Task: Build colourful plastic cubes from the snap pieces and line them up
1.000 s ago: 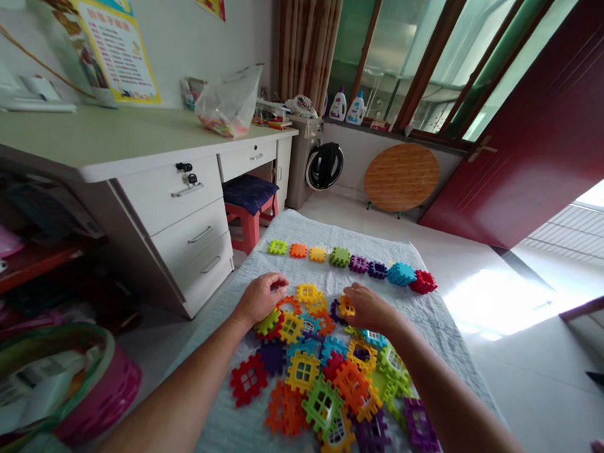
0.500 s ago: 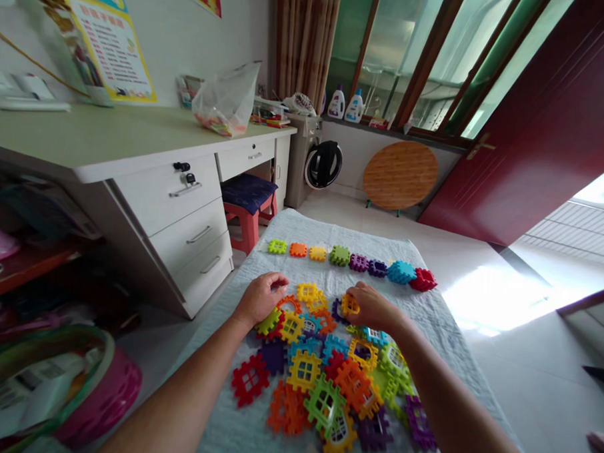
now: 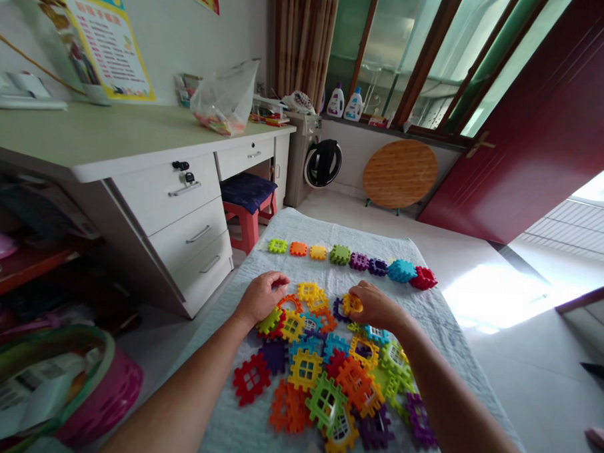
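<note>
A yellow-orange interlocking plastic block (image 3: 351,303) is pinched in the fingers of my right hand (image 3: 376,304), at the far right of a loose pile. Close by that block lies a dark purple block (image 3: 339,311). My left hand (image 3: 263,297) is at the pile's far left edge, its fingers curled together and no block showing in them. Beneath it sits a yellow-green block (image 3: 272,324). The pile mixes several notched squares, among them a red block (image 3: 252,379), a green window block (image 3: 326,402) and an orange block (image 3: 356,382).
Beyond the pile, blocks stand in a row, from a lime block (image 3: 278,246) to a red stack (image 3: 424,278). All rest on a pale blue cloth (image 3: 215,389). A white desk (image 3: 192,228) and pink basket (image 3: 109,392) are at left; a red stool (image 3: 249,224) stands behind.
The view has shifted very slightly. My right hand stays at the far side of the pile with the yellow-orange block, which has tilted a little. My left hand has barely moved.
</note>
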`<state>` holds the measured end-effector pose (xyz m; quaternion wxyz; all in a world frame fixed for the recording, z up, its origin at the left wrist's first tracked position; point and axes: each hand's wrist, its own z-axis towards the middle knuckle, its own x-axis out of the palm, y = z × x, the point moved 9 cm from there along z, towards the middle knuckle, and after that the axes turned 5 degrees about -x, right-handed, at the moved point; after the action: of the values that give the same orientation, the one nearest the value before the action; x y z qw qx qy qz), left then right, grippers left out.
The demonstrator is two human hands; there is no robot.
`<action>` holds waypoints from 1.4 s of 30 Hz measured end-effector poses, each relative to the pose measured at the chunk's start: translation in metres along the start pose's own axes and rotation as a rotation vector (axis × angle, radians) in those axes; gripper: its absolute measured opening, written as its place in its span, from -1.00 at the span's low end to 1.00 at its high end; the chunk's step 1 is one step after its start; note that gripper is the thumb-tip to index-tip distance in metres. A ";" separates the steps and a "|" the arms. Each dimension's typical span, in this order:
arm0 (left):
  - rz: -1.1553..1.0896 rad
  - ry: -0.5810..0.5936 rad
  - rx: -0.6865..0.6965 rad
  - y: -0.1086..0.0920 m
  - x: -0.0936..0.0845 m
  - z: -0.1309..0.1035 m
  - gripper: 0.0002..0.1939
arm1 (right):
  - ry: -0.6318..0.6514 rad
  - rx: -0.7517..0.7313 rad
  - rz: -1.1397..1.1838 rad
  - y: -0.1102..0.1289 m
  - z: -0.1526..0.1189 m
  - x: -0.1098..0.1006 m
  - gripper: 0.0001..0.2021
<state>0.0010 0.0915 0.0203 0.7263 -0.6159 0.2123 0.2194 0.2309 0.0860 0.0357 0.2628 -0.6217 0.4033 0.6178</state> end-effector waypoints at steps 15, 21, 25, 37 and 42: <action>-0.047 0.006 -0.035 0.008 0.002 0.001 -0.81 | -0.195 0.074 -0.194 0.004 0.110 -0.057 -0.53; -0.046 0.004 -0.011 0.006 0.002 0.000 -0.82 | -0.041 0.119 -0.224 -0.012 0.155 -0.033 -0.54; -0.021 -0.001 -0.015 0.003 0.001 0.000 -0.83 | -0.001 0.108 -0.228 -0.012 0.168 -0.025 -0.54; -0.025 0.007 -0.016 0.004 0.002 0.000 -0.83 | 0.091 0.100 -0.210 -0.010 0.180 -0.008 -0.46; -0.025 0.004 -0.021 0.003 0.001 0.000 -0.83 | 0.109 0.130 -0.210 -0.011 0.181 -0.007 -0.47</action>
<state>0.0005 0.0916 0.0172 0.7221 -0.6264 0.2039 0.2112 0.1401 0.2423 0.0230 0.3435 -0.6749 0.3889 0.5247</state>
